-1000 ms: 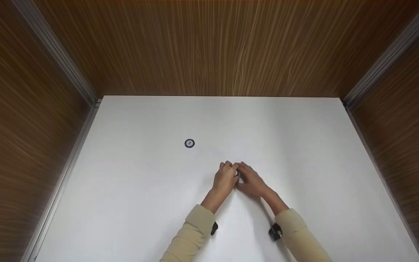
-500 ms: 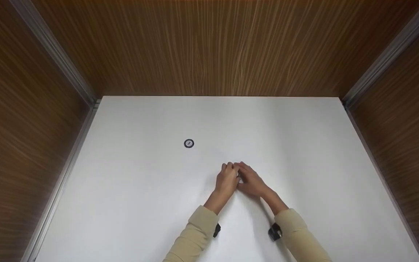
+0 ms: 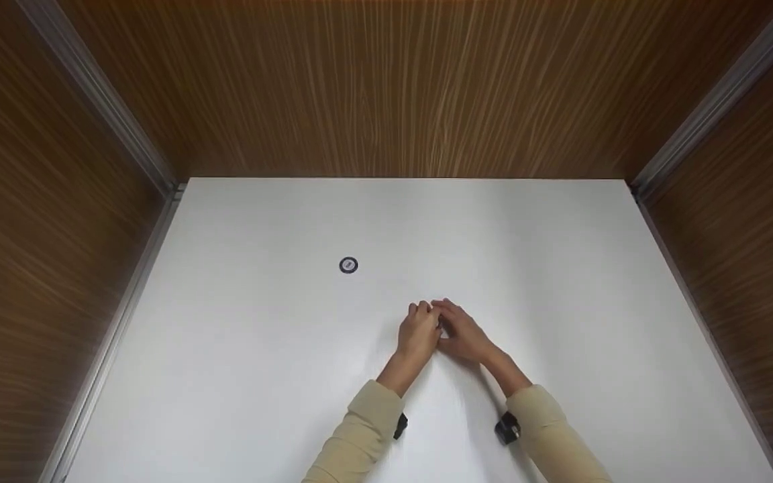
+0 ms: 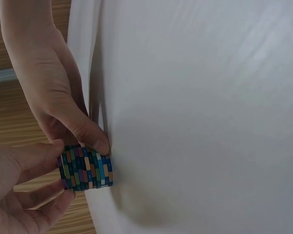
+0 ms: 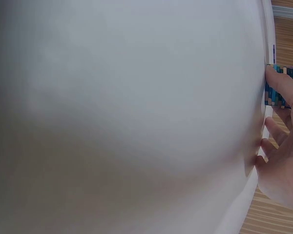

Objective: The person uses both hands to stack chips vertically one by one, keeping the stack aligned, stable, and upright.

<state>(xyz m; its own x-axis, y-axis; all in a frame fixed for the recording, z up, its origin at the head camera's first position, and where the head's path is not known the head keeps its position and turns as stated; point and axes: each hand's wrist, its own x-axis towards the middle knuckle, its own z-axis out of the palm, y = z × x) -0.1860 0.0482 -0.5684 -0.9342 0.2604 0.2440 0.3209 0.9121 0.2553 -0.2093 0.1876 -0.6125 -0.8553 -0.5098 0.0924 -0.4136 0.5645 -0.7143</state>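
A stack of poker chips (image 4: 87, 168) with blue, green, orange and purple edge marks stands on the white table. My left hand (image 3: 418, 335) holds its upper end, fingertips on both sides of the top chips. The right hand (image 3: 465, 339) grips the stack lower down, its thumb laid along the side near the table. In the right wrist view the stack (image 5: 273, 99) shows past that thumb, and the other right fingers touch the tabletop. From the head view the stack is nearly hidden between the hands. One dark-rimmed poker chip (image 3: 349, 265) lies flat, farther back and left.
The white tabletop (image 3: 259, 335) has brown wood-grain panels (image 3: 386, 87) at its back and both sides. Metal rails (image 3: 105, 100) run along the corners. Black wrist devices (image 3: 508, 428) sit under the beige sleeves (image 3: 547, 429).
My left hand has shifted slightly right, closing over the gap where the stack showed between the hands. The right hand and the lone chip have stayed in place.
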